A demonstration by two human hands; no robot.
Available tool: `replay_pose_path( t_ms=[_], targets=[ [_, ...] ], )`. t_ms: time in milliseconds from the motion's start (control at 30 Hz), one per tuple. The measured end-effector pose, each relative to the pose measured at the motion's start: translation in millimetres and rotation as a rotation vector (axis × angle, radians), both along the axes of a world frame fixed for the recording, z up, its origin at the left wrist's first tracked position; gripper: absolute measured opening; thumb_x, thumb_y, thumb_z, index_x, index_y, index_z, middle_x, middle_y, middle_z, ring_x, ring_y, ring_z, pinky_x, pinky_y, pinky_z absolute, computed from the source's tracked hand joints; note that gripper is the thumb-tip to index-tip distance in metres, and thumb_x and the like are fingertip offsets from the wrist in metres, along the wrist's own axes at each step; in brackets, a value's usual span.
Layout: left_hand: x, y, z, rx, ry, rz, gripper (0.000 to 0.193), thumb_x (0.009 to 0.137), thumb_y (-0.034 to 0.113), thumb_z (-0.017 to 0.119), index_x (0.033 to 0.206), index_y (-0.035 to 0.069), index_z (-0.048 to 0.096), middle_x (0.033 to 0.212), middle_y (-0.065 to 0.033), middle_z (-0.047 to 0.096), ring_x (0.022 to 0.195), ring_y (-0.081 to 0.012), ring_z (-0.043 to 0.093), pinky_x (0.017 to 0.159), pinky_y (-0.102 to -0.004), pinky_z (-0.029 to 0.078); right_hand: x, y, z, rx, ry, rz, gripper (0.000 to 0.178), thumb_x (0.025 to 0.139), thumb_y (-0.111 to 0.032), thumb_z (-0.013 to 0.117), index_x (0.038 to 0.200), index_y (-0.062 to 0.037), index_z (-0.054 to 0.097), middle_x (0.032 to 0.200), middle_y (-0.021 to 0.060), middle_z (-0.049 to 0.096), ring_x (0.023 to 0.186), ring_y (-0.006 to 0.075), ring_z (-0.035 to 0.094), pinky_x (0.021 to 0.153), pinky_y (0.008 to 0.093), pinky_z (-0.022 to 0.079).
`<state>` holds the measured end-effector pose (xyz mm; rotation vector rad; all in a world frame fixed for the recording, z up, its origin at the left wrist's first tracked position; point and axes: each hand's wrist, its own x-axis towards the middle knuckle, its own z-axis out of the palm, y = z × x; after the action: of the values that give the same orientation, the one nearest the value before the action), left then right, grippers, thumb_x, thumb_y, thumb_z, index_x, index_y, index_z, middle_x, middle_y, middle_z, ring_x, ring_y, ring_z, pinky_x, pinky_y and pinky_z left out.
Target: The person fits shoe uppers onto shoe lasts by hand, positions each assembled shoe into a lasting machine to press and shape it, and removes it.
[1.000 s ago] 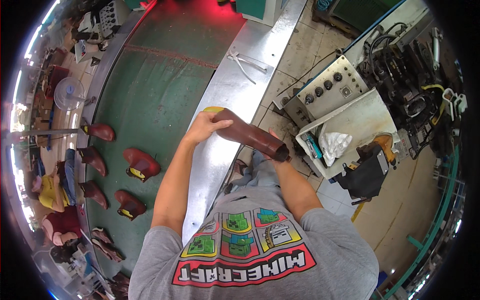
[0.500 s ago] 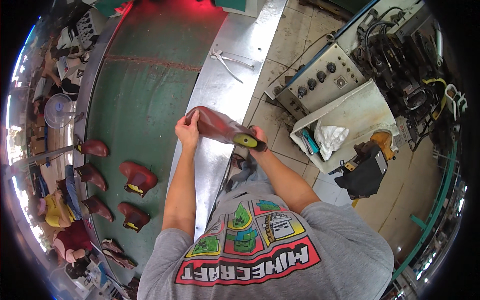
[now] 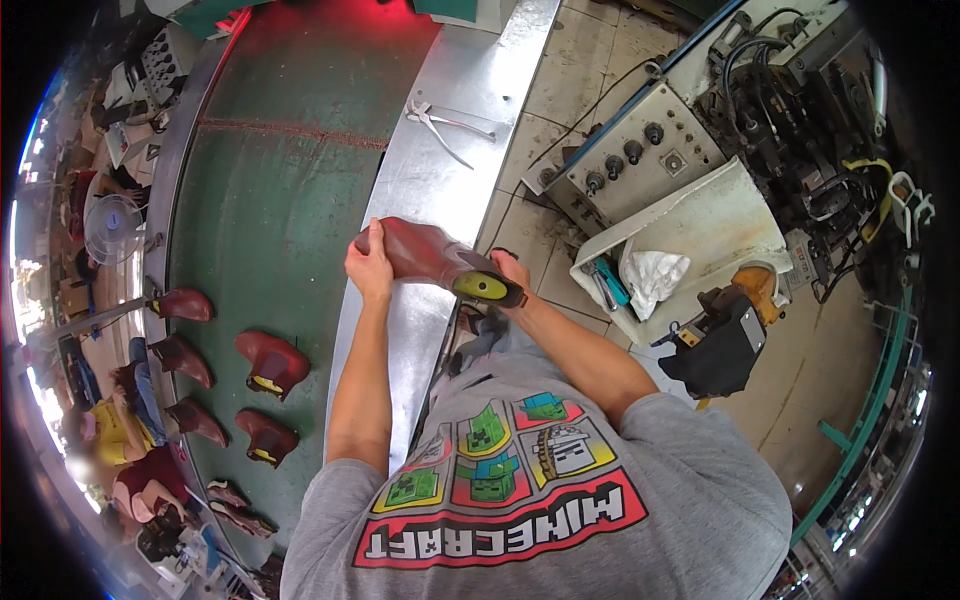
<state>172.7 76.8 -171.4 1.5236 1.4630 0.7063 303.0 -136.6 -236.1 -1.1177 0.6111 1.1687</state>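
Observation:
Between my two hands I hold a dark red leather shoe upper [image 3: 425,252] stretched on a last, tilted above the metal ledge. The last's yellow-green top [image 3: 482,287], with a round hole in it, shows at the right end. My left hand [image 3: 370,270] grips the left, toe-like end, thumb on top. My right hand [image 3: 512,270] is closed around the other end, its fingers partly hidden behind the shoe. Farther along the ledge lie metal pliers [image 3: 438,128] with spread handles, touched by neither hand.
Several more dark red shoe uppers [image 3: 272,362] stand on the green conveyor belt [image 3: 270,220] to my left. On the right are a machine with a knob panel [image 3: 640,160] and a pale tray [image 3: 700,215] holding a white cloth [image 3: 652,278]. People sit beyond the belt.
The view has shifted a little, so ledge, pliers and belt sit slightly farther left. Both hands keep their hold on the shoe upper, which is turned slightly, showing a bit more of the yellow-green top.

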Motion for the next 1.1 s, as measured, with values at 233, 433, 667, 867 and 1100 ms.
replay_pose_path(
  t_ms=[233,433,667,867,1100],
  targets=[
    [-45.6,2.2,50.9,-0.38,-0.352,0.067,0.054,0.101,0.045,0.078,0.113,-0.007,0.075,0.101,-0.0116,0.078,0.091,-0.0193,0.073,0.085,-0.0362,0.06,-21.3,-5.5,125.8,0.087,0.032,0.082,0.034,0.106,-0.041,0.065,0.097,-0.0085,0.064,0.09,0.0059,0.067,0.082,0.0208,0.068,0.074,0.0416,0.058],
    [-94.5,-41.4,48.0,-0.697,-0.532,0.1,0.035,0.1,0.047,0.078,0.11,0.013,0.075,0.097,-0.0033,0.078,0.082,-0.0171,0.076,0.067,-0.0318,0.062,-64.9,-21.3,203.4,0.107,0.057,-0.025,0.038,0.112,-0.044,0.053,0.098,-0.0096,0.062,0.095,0.0074,0.068,0.09,0.0247,0.069,0.08,0.0463,0.058],
    [-115.9,-53.2,39.1,-0.696,-0.667,-0.011,0.037,0.1,0.049,0.078,0.11,0.013,0.075,0.097,-0.0025,0.077,0.082,-0.0171,0.075,0.069,-0.0336,0.062,-84.7,-127.7,218.0,0.096,-0.351,0.249,0.039,0.11,-0.046,0.058,0.118,-0.0085,0.063,0.11,0.0109,0.069,0.094,0.0181,0.07,0.08,0.0375,0.059],
    [-84.5,-32.4,87.3,-0.744,-0.687,-0.207,0.048,0.097,0.041,0.084,0.117,-0.001,0.073,0.103,-0.0097,0.077,0.087,-0.0213,0.075,0.078,-0.0392,0.062,-99.0,-162.5,259.5,0.034,-1.364,0.556,0.101,0.077,-0.034,0.097,0.159,-0.0063,0.046,0.13,0.0163,0.067,0.105,0.025,0.071,0.092,0.039,0.06],
    [-28.1,-73.9,152.7,-0.46,-0.608,-0.224,0.053,0.096,0.038,0.084,0.123,-0.006,0.07,0.115,-0.0123,0.076,0.101,-0.0204,0.074,0.087,-0.0346,0.061,-102.2,-167.7,278.1,0.023,-1.768,0.521,0.099,0.069,-0.023,0.094,0.156,-0.0073,0.052,0.126,0.0236,0.074,0.107,0.0423,0.075,0.095,0.0454,0.06]
  ],
)
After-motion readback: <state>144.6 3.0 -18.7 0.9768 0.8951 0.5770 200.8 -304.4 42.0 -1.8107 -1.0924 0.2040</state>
